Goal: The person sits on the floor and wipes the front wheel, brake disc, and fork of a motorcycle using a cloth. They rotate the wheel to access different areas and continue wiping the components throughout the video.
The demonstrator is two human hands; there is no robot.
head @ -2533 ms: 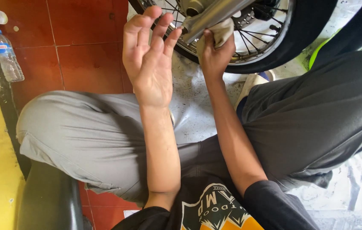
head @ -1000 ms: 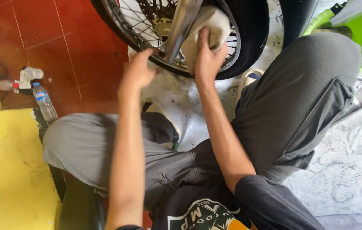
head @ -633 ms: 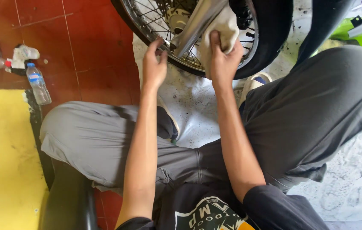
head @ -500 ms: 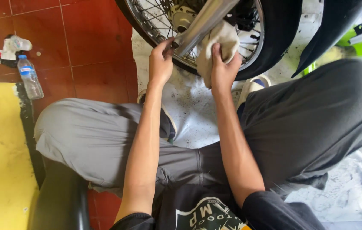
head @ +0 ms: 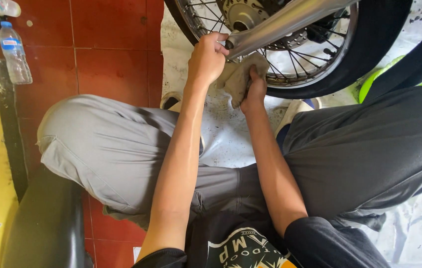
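Seated low, knees spread, both arms reaching forward to the spoked wheel at the top edge of the view. Left hand curled closed around the lower end of the chrome fork leg, thumb and fingers wrapped at its tip near the hub. Right hand just below and to the right, fingers pinched on a crumpled pale cloth, pressing it up against the underside of the same tube (how tightly, impossible to tell, since the cloth hides the fingertips). Fork leg running on a slant, long axis rising from the left hand toward the upper right corner, across the spokes. Cloth thus touching the tube right beside the left hand, nearer the rim; right hand the closer one to the untouched length of metal. Clear plastic bottle standing well apart on the red tiled floor, near the top left corner. Splattered sheet under the wheel.
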